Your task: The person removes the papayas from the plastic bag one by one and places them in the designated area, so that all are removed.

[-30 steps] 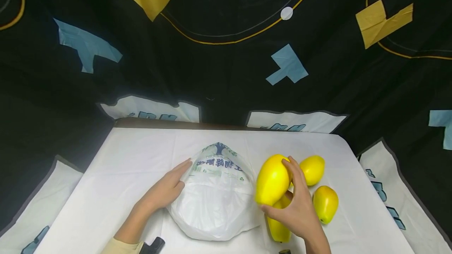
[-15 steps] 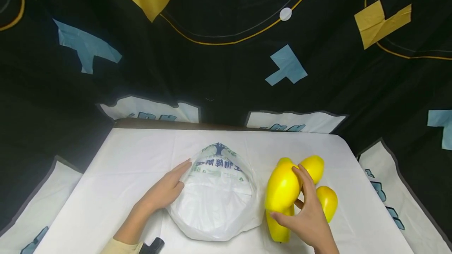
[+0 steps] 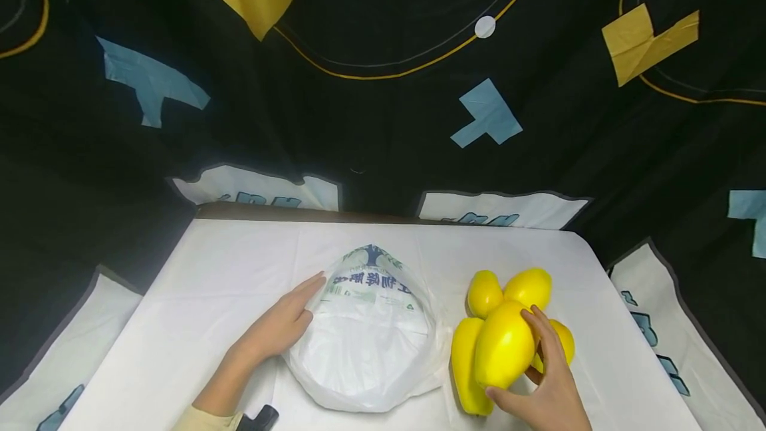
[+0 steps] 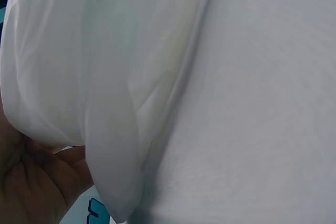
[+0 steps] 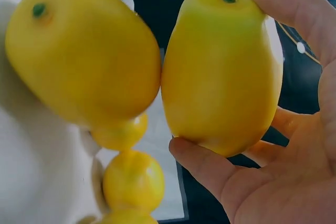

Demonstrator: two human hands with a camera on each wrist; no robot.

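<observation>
A white plastic bag [image 3: 365, 351] with blue and green print lies puffed up on the table. My left hand [image 3: 278, 321] rests along its left edge, fingers fairly straight and the thumb apart. In the left wrist view, bag plastic [image 4: 113, 119] hides most of those fingers. With thumb and fingertips, my right hand [image 3: 553, 378] grips a large yellow papaya [image 3: 505, 344]. Another long papaya [image 3: 467, 364] lies directly beside it; in the right wrist view the held papaya [image 5: 223, 72] appears right against this neighbour papaya [image 5: 84, 51].
Behind the held papaya sit more yellow fruits: a small one [image 3: 485, 293], a rounder one [image 3: 528, 287] and one partly covered [image 3: 564, 339]. White cloth covers the table [image 3: 239, 251]. A dark curtain [image 3: 371, 132] with taped shapes hangs beyond the far edge.
My right hand has carried the papaya rightward and toward me, from beside the bag to the right of the other long papaya. The left hand and the bag have stayed in place.
</observation>
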